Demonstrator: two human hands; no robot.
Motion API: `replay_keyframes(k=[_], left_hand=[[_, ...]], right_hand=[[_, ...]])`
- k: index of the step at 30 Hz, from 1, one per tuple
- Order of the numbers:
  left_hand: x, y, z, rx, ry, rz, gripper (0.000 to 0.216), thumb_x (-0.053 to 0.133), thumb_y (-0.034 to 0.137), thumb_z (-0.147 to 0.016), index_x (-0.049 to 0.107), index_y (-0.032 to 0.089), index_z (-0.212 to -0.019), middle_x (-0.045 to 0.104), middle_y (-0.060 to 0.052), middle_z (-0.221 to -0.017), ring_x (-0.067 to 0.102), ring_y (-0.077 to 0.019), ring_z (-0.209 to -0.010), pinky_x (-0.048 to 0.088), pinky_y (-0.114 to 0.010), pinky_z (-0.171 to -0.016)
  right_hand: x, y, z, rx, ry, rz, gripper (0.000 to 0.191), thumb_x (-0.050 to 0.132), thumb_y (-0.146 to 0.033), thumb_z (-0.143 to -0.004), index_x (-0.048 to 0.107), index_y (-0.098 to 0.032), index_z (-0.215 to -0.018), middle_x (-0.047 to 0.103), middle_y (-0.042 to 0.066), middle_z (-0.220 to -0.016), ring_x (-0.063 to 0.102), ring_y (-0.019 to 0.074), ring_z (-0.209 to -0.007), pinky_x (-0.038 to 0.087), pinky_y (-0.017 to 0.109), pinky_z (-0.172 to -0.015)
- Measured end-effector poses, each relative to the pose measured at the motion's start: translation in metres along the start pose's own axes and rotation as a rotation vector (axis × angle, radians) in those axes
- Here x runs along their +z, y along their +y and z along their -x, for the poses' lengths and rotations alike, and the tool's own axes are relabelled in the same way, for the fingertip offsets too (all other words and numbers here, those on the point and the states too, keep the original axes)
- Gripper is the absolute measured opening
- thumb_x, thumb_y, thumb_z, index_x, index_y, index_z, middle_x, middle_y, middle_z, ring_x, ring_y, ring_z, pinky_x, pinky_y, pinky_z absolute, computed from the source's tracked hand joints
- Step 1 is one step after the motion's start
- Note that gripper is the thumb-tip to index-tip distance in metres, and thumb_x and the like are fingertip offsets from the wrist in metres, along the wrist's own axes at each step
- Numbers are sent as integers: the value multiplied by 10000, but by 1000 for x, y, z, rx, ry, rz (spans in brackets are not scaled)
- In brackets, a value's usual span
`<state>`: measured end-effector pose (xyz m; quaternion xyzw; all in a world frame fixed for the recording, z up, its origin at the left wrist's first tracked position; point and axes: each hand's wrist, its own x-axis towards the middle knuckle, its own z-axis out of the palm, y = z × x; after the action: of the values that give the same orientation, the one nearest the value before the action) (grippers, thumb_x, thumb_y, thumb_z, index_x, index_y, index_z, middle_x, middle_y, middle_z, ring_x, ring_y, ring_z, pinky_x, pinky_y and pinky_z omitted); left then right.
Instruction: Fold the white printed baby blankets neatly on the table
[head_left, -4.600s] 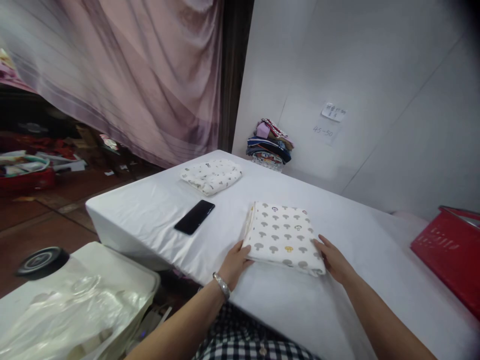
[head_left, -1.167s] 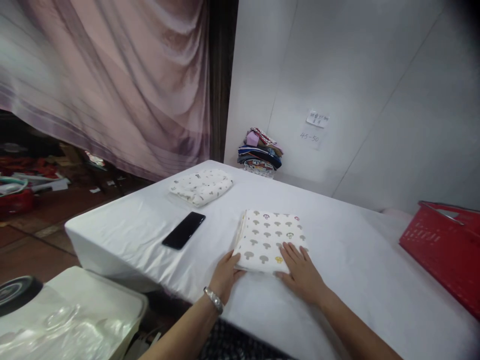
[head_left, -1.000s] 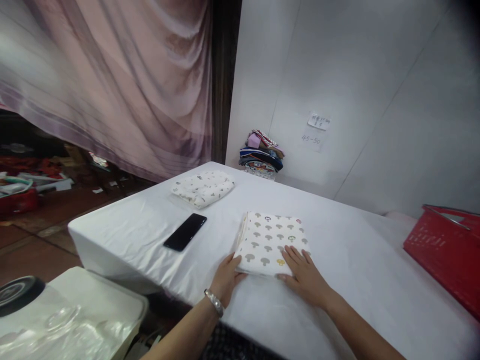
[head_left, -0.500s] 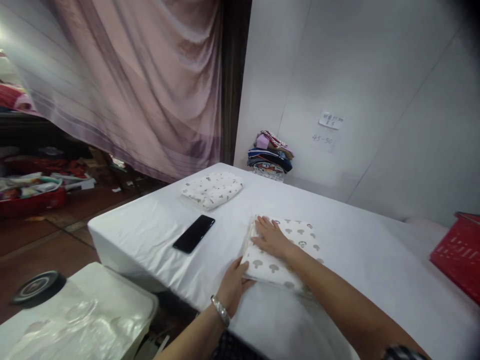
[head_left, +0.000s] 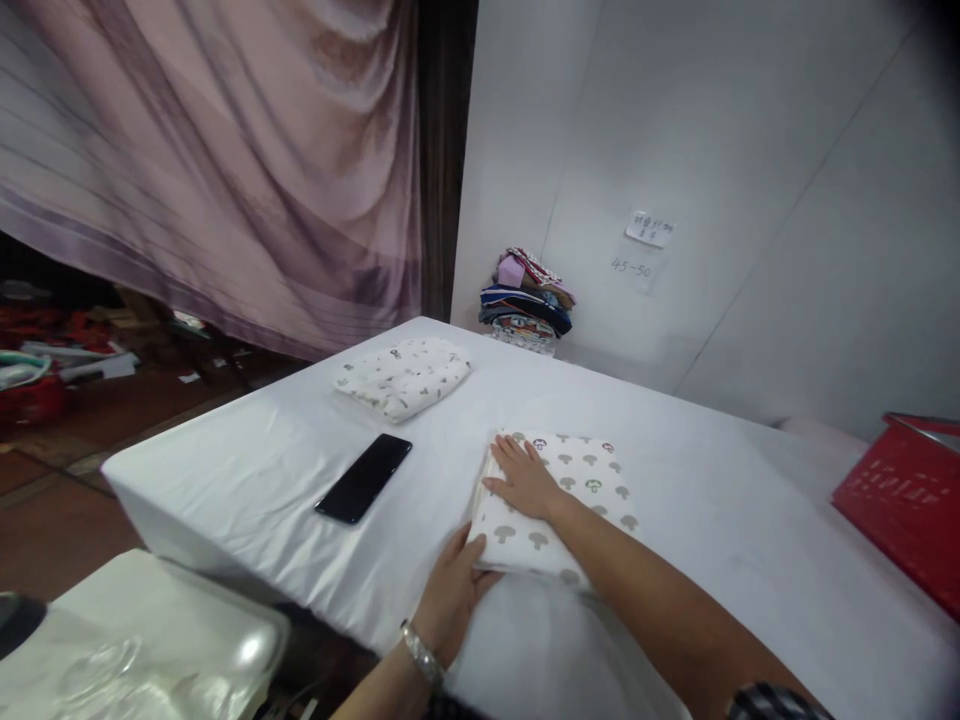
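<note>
A folded white cloth (head_left: 574,490) with grey mushroom prints lies on the white-covered table in front of me. My right hand (head_left: 523,477) rests flat on its upper left part, fingers stretched out. At the near left corner, my left hand (head_left: 456,575) grips the cloth edge, thumb above and the other fingers partly hidden below. Something thin, whitish and see-through, like a plastic bag (head_left: 555,640), spreads from the cloth's near edge towards my body. Beyond my hands to the left are a black phone (head_left: 365,478) and a second folded white printed cloth (head_left: 405,378).
Against the wall rises a stack of folded clothes (head_left: 527,300). A red basket (head_left: 900,500) stands at the table's right side. Lower left, clear plastic bags (head_left: 112,675) lie on a white surface (head_left: 172,600). A pink curtain (head_left: 322,170) hangs behind the table's left end.
The view has shifted a little, so most things appear further left. Both hands keep nearly the same places on the mushroom-print cloth.
</note>
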<state>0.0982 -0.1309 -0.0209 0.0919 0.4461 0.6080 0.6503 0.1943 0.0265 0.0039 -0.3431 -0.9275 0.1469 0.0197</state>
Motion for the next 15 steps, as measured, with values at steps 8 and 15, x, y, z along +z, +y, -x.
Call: replay_keyframes(k=[8,15], left_hand=[[0,0,2,2,-6,17,354,561,195,-823,494,195,-1170,616,-98,-1186,629,-214,-992,506,-323,-858],[0,-1,1,15,11,-17,299,542,190,-823,540,203,-1122,637,-83,-1147,628,-209,-989,510,-324,-848]], right_hand=[[-26,17,-8,51,-4,-24,784,197,-633,-881,144,-114,-1466,70,91,-1535,2,217,-1405,-23,417,-1111],[0,40,-14,104,53,71,747,143,-635,-885,191,-161,-1461,153,64,-1527,61,194,-1402,-10,405,-1109]])
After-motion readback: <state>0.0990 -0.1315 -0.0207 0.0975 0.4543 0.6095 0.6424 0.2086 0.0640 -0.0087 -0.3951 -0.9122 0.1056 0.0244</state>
